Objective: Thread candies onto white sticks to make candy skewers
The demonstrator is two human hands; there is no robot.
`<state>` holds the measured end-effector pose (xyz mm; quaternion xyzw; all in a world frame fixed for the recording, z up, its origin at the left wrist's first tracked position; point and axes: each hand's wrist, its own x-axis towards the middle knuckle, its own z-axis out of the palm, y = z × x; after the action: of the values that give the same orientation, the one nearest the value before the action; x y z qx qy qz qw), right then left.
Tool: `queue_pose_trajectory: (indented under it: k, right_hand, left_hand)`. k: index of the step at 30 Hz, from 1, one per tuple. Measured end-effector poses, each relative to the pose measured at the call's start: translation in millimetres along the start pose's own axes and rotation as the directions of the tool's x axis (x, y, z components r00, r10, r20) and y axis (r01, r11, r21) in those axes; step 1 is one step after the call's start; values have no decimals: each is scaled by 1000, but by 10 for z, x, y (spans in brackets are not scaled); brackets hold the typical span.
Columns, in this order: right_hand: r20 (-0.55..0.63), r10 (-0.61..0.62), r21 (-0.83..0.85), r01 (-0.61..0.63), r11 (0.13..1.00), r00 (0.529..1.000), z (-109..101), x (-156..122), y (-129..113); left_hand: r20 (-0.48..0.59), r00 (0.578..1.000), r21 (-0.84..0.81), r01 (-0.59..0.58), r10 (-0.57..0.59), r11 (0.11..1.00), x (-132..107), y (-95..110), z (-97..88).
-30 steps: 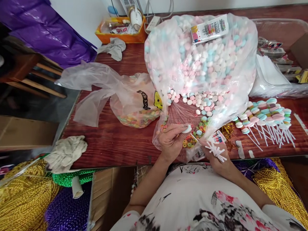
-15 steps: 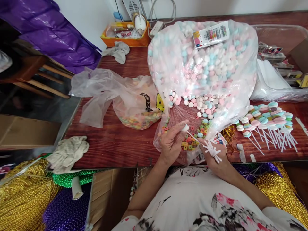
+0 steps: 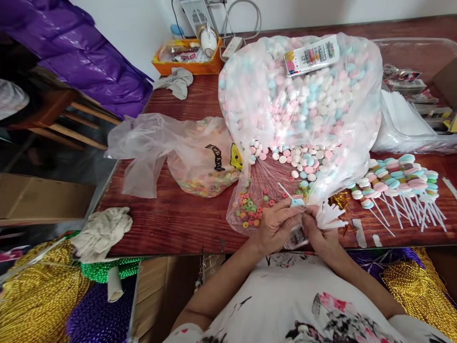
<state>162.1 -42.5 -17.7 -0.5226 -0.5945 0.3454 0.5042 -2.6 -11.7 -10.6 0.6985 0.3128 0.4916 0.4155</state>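
Note:
My left hand (image 3: 278, 226) is closed, its fingertips pinching a light blue candy (image 3: 297, 202) with a thin white stick through it. The stick's tip points up and left. Right beside it, my right hand (image 3: 321, 236) is closed around a bunch of white sticks (image 3: 332, 216), its fingertips meeting those of my left hand. Just beyond both hands, small coloured rings (image 3: 250, 209) and loose pastel candies (image 3: 314, 159) lie in the mouth of a large clear bag (image 3: 235, 95) full of pastel candies. Finished-looking skewers of candies (image 3: 396, 178) are piled to the right.
A knotted plastic bag of rings (image 3: 200, 157) sits to the left, near a crumpled cloth (image 3: 103, 231). An orange box (image 3: 200, 68) stands at the back. A clear tub (image 3: 410, 143) holds white sticks and packets. Bead strands (image 3: 39, 295) lie below the table edge.
My left hand has moved right and down to meet my right hand. The candy's stick, which ran toward my right hand, now points up and left. My right hand's bunch of sticks has turned.

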Motion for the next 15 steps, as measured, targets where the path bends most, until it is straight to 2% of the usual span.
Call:
queue_pose_trajectory:
  k: [2, 4, 5, 6, 8, 10, 11, 13, 15]
  right_hand:
    - [-72, 81, 56, -77, 995, 994, -86, 38, 77]
    - [-142, 177, 131, -158, 979, 974, -192, 65, 150]
    - [-167, 215, 165, -188, 968, 962, -241, 72, 179]
    - [-184, 241, 191, -206, 960, 953, -281, 74, 203]
    - [-182, 244, 201, -207, 958, 953, -330, 56, 233]
    - [-157, 179, 140, -158, 978, 971, -345, 14, 250]
    - [-140, 135, 86, -123, 989, 981, -349, -11, 256]
    - [-99, 51, -28, -54, 998, 994, -362, -54, 258]
    - [-55, 5, -86, -9, 996, 998, -387, -72, 244]
  left_hand:
    - [36, 993, 21, 109, -109, 994, 195, -32, -157]
    - [-8, 969, 117, 245, -246, 962, 495, -140, -347]
    - [-48, 960, 229, 279, -275, 933, 666, -222, -429]
    - [-69, 960, 378, 278, -273, 883, 838, -317, -488]
    - [15, 948, 673, 226, -319, 704, 1137, -516, -525]
    - [78, 905, 836, 169, -417, 522, 1325, -683, -475]
    - [103, 894, 872, 130, -436, 472, 1371, -745, -439]
    - [134, 904, 879, 80, -405, 470, 1391, -828, -401]
    - [113, 933, 830, 101, -343, 548, 1368, -879, -436]
